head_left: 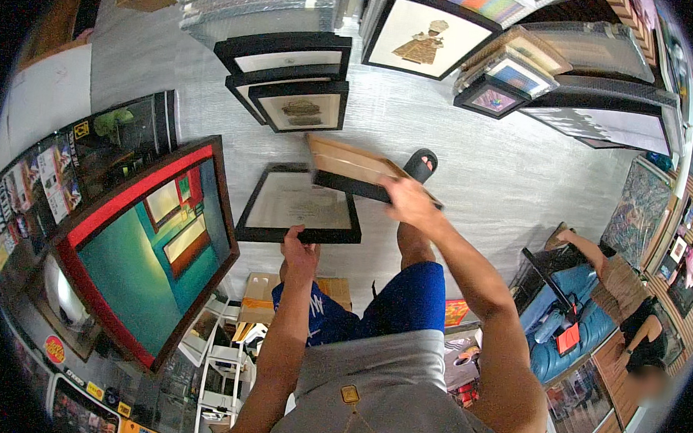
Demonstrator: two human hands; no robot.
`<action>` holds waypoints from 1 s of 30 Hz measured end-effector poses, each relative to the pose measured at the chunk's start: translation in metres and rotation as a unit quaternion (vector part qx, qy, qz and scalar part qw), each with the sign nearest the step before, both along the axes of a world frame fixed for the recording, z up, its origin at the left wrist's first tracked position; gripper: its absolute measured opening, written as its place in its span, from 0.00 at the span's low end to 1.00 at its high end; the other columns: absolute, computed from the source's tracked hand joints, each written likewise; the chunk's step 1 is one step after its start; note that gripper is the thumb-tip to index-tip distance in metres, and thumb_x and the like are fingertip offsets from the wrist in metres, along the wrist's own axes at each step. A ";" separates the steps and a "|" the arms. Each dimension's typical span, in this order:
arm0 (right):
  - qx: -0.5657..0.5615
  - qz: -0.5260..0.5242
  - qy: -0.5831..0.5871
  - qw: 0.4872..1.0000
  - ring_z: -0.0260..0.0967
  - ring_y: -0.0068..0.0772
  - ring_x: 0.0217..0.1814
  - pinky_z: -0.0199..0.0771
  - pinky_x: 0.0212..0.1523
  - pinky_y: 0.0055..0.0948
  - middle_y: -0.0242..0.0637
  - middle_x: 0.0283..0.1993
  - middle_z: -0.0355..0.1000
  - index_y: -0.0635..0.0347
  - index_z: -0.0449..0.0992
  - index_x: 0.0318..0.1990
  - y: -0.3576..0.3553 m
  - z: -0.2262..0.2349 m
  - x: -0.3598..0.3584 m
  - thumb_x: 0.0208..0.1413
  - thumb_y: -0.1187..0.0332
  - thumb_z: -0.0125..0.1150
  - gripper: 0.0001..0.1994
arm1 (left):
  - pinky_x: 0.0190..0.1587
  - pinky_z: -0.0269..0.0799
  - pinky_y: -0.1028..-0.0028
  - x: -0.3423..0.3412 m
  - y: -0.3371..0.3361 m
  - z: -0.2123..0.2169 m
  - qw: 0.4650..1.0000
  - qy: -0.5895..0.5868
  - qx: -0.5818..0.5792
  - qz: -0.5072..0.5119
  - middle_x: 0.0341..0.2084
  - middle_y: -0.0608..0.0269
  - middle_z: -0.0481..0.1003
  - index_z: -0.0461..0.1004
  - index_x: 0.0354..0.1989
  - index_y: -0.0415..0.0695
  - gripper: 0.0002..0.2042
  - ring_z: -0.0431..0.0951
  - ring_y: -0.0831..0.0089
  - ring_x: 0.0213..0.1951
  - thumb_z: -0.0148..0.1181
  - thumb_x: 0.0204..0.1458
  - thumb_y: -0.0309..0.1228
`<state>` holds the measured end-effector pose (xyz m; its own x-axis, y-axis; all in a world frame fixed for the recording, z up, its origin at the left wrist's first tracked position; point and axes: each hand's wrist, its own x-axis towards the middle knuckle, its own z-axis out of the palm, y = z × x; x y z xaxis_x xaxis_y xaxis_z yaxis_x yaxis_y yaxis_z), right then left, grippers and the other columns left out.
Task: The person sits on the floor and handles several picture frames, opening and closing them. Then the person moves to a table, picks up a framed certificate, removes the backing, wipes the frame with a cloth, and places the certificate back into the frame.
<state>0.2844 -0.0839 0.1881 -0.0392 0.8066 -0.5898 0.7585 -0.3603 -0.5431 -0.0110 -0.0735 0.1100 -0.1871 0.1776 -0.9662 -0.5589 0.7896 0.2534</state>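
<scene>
My left hand (301,249) is closed on the near edge of a black picture frame (300,202), whose pale sheet faces up. My right hand (407,202) grips the edge of a second picture frame (357,166), tilted so that its brown backing shows above the black side. The two frames sit close together, the second partly over the far right of the first. Some motion blurs my right hand and its frame. Beyond them, two more black frames (297,108) stand upright on the grey floor.
A large painting in a red and dark frame (153,245) leans at the left. Bubble-wrapped frames (255,12) stand at the back. A framed figure picture (424,39) and several smaller frames (492,96) stand far right. At the right, a person sits on a blue seat (564,330).
</scene>
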 end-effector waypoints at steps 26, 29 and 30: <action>0.083 -0.698 0.140 0.697 0.68 0.24 0.33 0.69 0.36 0.24 0.35 0.34 0.72 0.63 0.68 0.37 -0.297 0.013 0.214 0.36 0.81 0.63 0.16 | 0.28 0.63 0.64 0.416 0.033 -0.066 0.989 0.034 0.004 -0.142 0.31 0.61 0.70 0.64 0.42 0.44 0.20 0.70 0.67 0.31 0.61 0.37 0.28; 0.082 -0.702 0.140 0.693 0.68 0.24 0.34 0.69 0.37 0.24 0.36 0.34 0.72 0.64 0.69 0.39 -0.281 0.010 0.207 0.36 0.80 0.64 0.18 | 0.30 0.64 0.64 0.436 0.053 -0.088 0.991 0.032 0.027 -0.131 0.33 0.59 0.71 0.62 0.44 0.43 0.24 0.70 0.65 0.32 0.62 0.35 0.27; 0.083 -0.687 0.124 0.711 0.69 0.23 0.34 0.69 0.37 0.24 0.36 0.33 0.72 0.64 0.69 0.39 -0.277 0.010 0.206 0.36 0.80 0.64 0.18 | 0.29 0.65 0.64 0.443 0.060 -0.095 0.991 0.044 0.022 -0.124 0.33 0.59 0.71 0.62 0.45 0.43 0.25 0.71 0.64 0.31 0.62 0.34 0.26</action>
<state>0.4906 -0.3606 0.1984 0.7672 0.2420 -0.5940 -0.3743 -0.5832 -0.7210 0.4317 -0.0134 0.0153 -0.2152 0.2706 -0.9383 -0.3235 0.8868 0.3299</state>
